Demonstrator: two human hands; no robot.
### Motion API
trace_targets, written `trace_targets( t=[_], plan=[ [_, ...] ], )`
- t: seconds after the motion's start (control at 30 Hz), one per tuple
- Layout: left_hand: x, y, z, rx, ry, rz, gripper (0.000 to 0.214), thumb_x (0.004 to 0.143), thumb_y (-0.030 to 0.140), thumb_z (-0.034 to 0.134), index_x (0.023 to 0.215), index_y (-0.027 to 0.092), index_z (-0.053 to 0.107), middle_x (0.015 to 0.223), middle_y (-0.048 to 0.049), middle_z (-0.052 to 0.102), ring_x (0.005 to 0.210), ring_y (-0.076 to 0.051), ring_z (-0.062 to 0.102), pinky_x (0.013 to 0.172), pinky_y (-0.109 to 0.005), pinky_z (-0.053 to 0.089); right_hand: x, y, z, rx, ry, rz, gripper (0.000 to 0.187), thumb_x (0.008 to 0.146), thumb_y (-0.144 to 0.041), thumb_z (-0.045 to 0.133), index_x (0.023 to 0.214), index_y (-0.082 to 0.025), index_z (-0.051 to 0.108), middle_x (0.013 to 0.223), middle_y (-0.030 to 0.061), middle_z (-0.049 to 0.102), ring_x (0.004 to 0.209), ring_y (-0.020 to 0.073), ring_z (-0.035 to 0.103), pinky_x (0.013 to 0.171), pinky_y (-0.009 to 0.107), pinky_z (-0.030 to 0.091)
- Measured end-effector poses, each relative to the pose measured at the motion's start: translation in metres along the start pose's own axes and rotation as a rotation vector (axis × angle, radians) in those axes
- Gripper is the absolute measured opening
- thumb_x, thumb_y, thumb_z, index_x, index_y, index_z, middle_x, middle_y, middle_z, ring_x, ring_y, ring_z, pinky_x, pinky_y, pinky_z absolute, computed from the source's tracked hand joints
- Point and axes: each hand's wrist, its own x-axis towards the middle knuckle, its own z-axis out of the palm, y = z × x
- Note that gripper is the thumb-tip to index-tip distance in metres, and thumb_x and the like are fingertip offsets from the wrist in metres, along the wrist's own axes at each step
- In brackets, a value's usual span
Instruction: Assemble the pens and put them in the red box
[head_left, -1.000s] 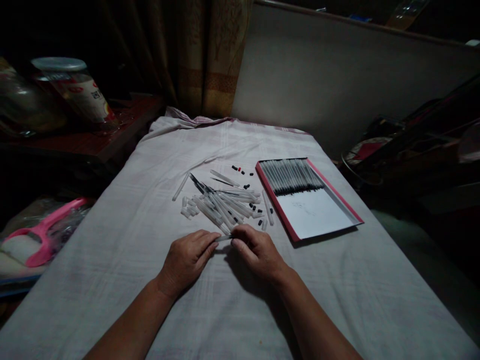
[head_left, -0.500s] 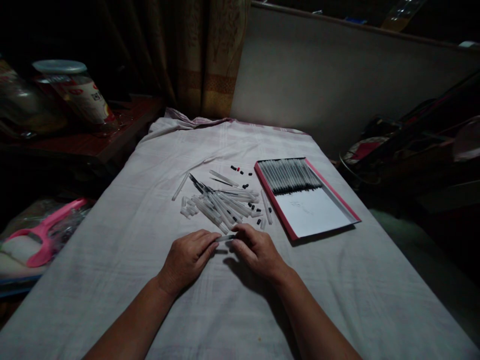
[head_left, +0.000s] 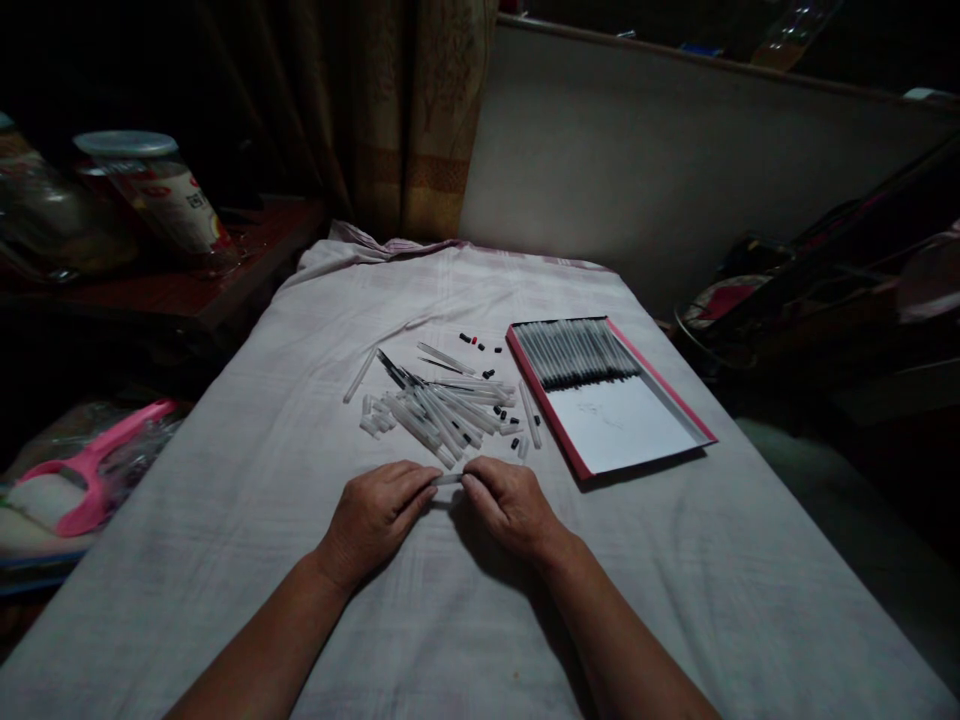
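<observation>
Though dim, hands (head_left: 373,515) apparently aslant inward

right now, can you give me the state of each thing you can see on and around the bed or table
held pen piece: gripped at both ends
left hand: closed, pinching
right hand: closed, pinching
box: open, partly filled
row of pens: side by side, dark ends nearer
loose pen parts: heaped
small black pieces: scattered
plastic jar: lid on
curtain: hanging in folds
cloth: creased
</observation>
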Motion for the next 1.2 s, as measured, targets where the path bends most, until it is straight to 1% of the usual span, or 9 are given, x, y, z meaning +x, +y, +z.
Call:
trace_targets(
  t=[0.23, 0.43, 0.6, 0.67, 0.77, 0.8, 0.9, 1.03, 1.2],
  plan=[
    [0.001, 0.001, 0.002, 0.046, 0.036, 0.035, 0.018, 0.094, 0.026, 0.056, 0.105, 0.020, 0.069, 0.091, -0.0053, 0.075, 0.080, -0.016, 0.070, 0.072, -0.026, 0.055, -0.001, 0.004, 0.008, 0.043, 0.019, 0.077, 0.039, 0.095, -0.034, 0.040, 0.060, -0.021, 0.051, 0.054, -0.0010, 0.051, 0.053, 0.0128, 0.047, 0.055, 0.024, 0.033],
    [0.002, 0.002, 0.004, 0.060, 0.070, 0.063, 0.018, 0.094, 0.025, 0.056, 0.104, 0.020, 0.069, 0.090, -0.0056, 0.075, 0.079, -0.016, 0.070, 0.072, -0.026, 0.055, -0.003, 0.004, 0.007, 0.094, 0.047, 0.090, 0.031, 0.094, -0.034, 0.041, 0.070, -0.021, 0.055, 0.062, -0.0006, 0.056, 0.059, 0.0137, 0.052, 0.059, 0.024, 0.036],
    [0.003, 0.002, 0.009, 0.096, 0.104, 0.095, 0.018, 0.093, 0.025, 0.057, 0.106, 0.020, 0.069, 0.091, -0.0065, 0.075, 0.079, -0.016, 0.069, 0.072, -0.028, 0.055, -0.005, 0.007, 0.010, 0.151, 0.078, 0.151, 0.040, 0.095, -0.039, 0.040, 0.060, -0.022, 0.047, 0.055, -0.0018, 0.050, 0.054, 0.0130, 0.050, 0.056, 0.024, 0.036],
    [0.004, 0.002, 0.011, 0.104, 0.099, 0.095, 0.019, 0.093, 0.024, 0.057, 0.107, 0.020, 0.068, 0.092, -0.0064, 0.075, 0.079, -0.017, 0.069, 0.073, -0.028, 0.055, -0.005, 0.009, 0.010, 0.207, 0.067, 0.170, 0.036, 0.095, -0.039, 0.041, 0.066, -0.021, 0.054, 0.058, -0.0012, 0.055, 0.056, 0.0136, 0.054, 0.058, 0.023, 0.039],
    [0.007, 0.003, 0.012, 0.093, 0.080, 0.082, 0.018, 0.093, 0.024, 0.056, 0.106, 0.019, 0.068, 0.092, -0.0063, 0.074, 0.080, -0.017, 0.069, 0.073, -0.027, 0.055, -0.007, 0.009, 0.008, 0.254, 0.063, 0.158, 0.021, 0.092, -0.034, 0.049, 0.088, -0.021, 0.065, 0.070, 0.0004, 0.066, 0.066, 0.0152, 0.060, 0.064, 0.024, 0.044],
    [0.009, 0.004, 0.013, 0.084, 0.069, 0.077, 0.018, 0.094, 0.024, 0.056, 0.105, 0.019, 0.068, 0.092, -0.0064, 0.074, 0.081, -0.017, 0.069, 0.073, -0.027, 0.055, -0.007, 0.010, 0.007, 0.253, 0.075, 0.150, 0.019, 0.091, -0.033, 0.052, 0.090, -0.021, 0.066, 0.073, 0.0009, 0.068, 0.068, 0.0157, 0.061, 0.065, 0.024, 0.044],
    [0.014, 0.004, 0.013, 0.061, 0.028, 0.066, 0.019, 0.095, 0.027, 0.054, 0.104, 0.019, 0.069, 0.090, -0.0057, 0.074, 0.079, -0.017, 0.070, 0.071, -0.026, 0.054, -0.008, 0.012, 0.005, 0.262, 0.119, 0.136, 0.023, 0.089, -0.032, 0.052, 0.078, -0.020, 0.068, 0.069, 0.0012, 0.067, 0.066, 0.0154, 0.060, 0.065, 0.024, 0.045],
    [0.019, 0.005, 0.017, 0.039, 0.000, 0.060, 0.021, 0.095, 0.030, 0.054, 0.103, 0.019, 0.070, 0.089, -0.0056, 0.075, 0.078, -0.017, 0.069, 0.071, -0.026, 0.053, -0.008, 0.017, 0.006, 0.388, 0.154, 0.178, 0.034, 0.088, -0.038, 0.050, 0.067, -0.018, 0.067, 0.059, 0.0000, 0.062, 0.059, 0.0140, 0.058, 0.059, 0.023, 0.045],
    [0.031, 0.007, 0.018, 0.037, -0.077, 0.069, 0.023, 0.096, 0.030, 0.052, 0.105, 0.019, 0.070, 0.091, -0.0067, 0.073, 0.081, -0.018, 0.068, 0.073, -0.028, 0.052, -0.006, 0.020, 0.007, 0.593, 0.198, 0.273, 0.031, 0.083, -0.045, 0.058, 0.083, -0.018, 0.074, 0.066, 0.0016, 0.068, 0.056, 0.0145, 0.059, 0.054, 0.024, 0.047]
  ],
)
